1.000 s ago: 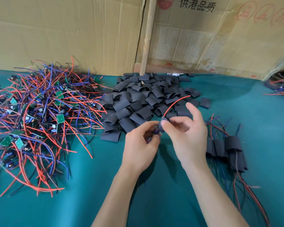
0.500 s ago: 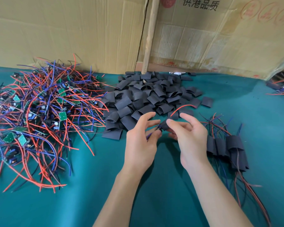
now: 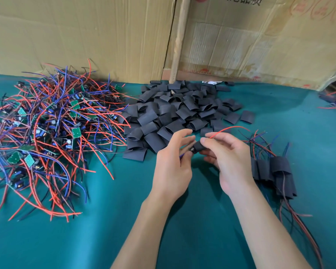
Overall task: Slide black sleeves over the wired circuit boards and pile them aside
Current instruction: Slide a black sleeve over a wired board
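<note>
A green cloth (image 3: 85, 239) covers the table, and it fills the view from the near edge to the back.

Closest to us, two bare arms reach in from the bottom. The left hand (image 3: 173, 167) and the right hand (image 3: 229, 162) meet just above the cloth. Between them is one black sleeve (image 3: 198, 146) with a circuit board partly inside it. The right hand pinches the sleeve with its thumb and first finger. The left hand pinches the wires at the sleeve's open end, and its other fingers are spread out loose. A red wire (image 3: 229, 129) curves up and away over the right hand.

Just to the right of the right hand lies a small pile of finished sleeved boards (image 3: 275, 171), with their wires trailing toward us.

A bit farther back, in the middle, sits a big heap of empty black sleeves (image 3: 175, 115). To the left is a large tangle of wired circuit boards (image 3: 50, 129) with red, blue and black wires.

At the very back stand brown cardboard boxes (image 3: 85, 35).
</note>
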The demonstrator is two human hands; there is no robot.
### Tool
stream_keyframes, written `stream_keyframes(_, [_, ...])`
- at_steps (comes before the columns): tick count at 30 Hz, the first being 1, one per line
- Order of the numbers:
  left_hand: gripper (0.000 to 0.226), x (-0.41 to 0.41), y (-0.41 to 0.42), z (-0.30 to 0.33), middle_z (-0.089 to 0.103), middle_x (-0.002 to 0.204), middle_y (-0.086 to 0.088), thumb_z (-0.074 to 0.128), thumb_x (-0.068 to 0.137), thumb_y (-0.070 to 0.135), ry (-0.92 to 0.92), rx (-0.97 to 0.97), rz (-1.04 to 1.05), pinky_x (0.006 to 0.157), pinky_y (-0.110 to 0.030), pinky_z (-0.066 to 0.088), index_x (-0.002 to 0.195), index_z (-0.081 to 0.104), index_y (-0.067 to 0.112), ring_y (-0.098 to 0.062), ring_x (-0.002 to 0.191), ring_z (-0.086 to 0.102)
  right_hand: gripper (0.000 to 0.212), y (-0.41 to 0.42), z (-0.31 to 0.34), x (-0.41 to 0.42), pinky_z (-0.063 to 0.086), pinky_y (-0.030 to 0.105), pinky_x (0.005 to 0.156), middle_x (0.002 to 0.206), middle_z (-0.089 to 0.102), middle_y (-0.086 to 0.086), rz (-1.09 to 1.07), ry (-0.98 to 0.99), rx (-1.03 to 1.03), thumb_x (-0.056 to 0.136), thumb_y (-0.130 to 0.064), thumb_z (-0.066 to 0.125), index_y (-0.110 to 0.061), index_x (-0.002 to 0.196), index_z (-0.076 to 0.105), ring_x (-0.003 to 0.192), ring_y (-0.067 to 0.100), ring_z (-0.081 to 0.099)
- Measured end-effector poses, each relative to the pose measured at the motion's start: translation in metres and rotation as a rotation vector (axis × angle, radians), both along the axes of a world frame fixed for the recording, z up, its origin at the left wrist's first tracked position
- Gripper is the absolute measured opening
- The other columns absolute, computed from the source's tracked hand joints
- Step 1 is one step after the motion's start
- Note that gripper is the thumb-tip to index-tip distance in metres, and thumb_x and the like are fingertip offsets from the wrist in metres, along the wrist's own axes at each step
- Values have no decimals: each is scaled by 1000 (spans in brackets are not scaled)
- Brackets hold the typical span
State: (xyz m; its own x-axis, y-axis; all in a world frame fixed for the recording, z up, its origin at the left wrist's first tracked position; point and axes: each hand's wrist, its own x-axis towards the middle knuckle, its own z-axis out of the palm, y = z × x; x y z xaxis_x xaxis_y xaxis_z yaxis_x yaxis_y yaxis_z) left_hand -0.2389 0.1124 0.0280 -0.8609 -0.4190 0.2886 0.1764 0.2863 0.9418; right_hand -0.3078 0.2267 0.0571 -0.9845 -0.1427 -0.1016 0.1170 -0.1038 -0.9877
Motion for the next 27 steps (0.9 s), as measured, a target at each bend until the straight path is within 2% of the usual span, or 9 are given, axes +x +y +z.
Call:
stream_keyframes(4, [46, -1, -2, -1, 72, 117, 8, 58, 95, -5, -15, 57, 18, 84, -7, 49, 128, 57, 27, 0, 103, 70, 9, -1, 4, 4, 54, 24, 58, 83, 78, 6, 60, -14, 29, 85, -8, 78, -17, 84, 77, 71, 20, 73])
stream_keyframes(8, [27, -4, -3, -1, 73, 92, 13, 66, 92, 1, -44, 104, 66, 73, -22, 59, 110, 68, 22, -6, 79, 72, 12, 0, 8, 6, 52, 21, 56, 80, 77, 2, 117, -63, 9, 87, -10, 77, -20, 81, 79, 68, 19, 73])
stream_keyframes(13, [17, -7, -7, -2, 73, 79, 9, 70, 87, 5, -77, 71, 102, 73, -43, 61, 89, 73, 21, -17, 73, 70, 12, -8, 9, 13, 55, 24, 57, 77, 75, 6, 162, -43, 15, 87, -7, 75, -16, 81, 79, 62, 19, 68])
stream_keyframes(18, [10, -7, -5, 2, 74, 81, 8, 68, 92, 35, -101, 144, -34, 73, -44, 61, 87, 72, 27, -19, 81, 71, 7, 16, 29, 2, 47, 21, 49, 69, 72, 7, 21, 11, 55, 85, -5, 76, -10, 81, 78, 53, 14, 61])
stream_keyframes(20, [20, -8, -6, 3, 75, 80, 3, 62, 91, 40, -111, 255, -51, 67, -33, 58, 87, 72, 24, -16, 78, 71, 8, 49, 42, -7, 41, 19, 43, 64, 70, 6, -80, 84, 170, 74, -20, 82, -13, 76, 80, 48, 12, 56])
stream_keyframes(23, [24, -9, -8, 1, 74, 78, -2, 57, 91, 37, -122, 343, -19, 64, -30, 57, 86, 71, 17, -13, 71, 69, 46, 101, 55, -13, 41, 21, 39, 58, 69, -2, -81, 121, 678, 47, -63, 78, -32, 81, 80, 48, 14, 57])
stream_keyframes(24, [20, -10, -7, 1, 74, 77, -3, 57, 92, 31, -126, 334, 0, 65, -34, 59, 85, 71, 18, -13, 69, 68, 57, 122, 47, -25, 46, 29, 40, 61, 72, -5, -34, 98, 850, 42, -79, 75, -37, 81, 79, 54, 14, 63])
stream_keyframes(25, [17, -10, -7, 1, 74, 77, -3, 57, 92, 25, -131, 306, 18, 68, -39, 60, 83, 70, 20, -14, 67, 67, 73, 143, 40, -41, 52, 36, 50, 69, 75, -5, -30, 114, 968, 36, -95, 68, -38, 79, 79, 62, 10, 68])
stream_keyframes(27, [18, -11, -6, 0, 73, 74, 0, 55, 91, 17, -149, 237, 40, 72, -42, 61, 80, 68, 24, -21, 68, 68, 92, 169, 40, -57, 53, 26, 73, 91, 75, 4, -113, 294, 1111, 23, -109, 53, -36, 76, 70, 68, -1, 65])
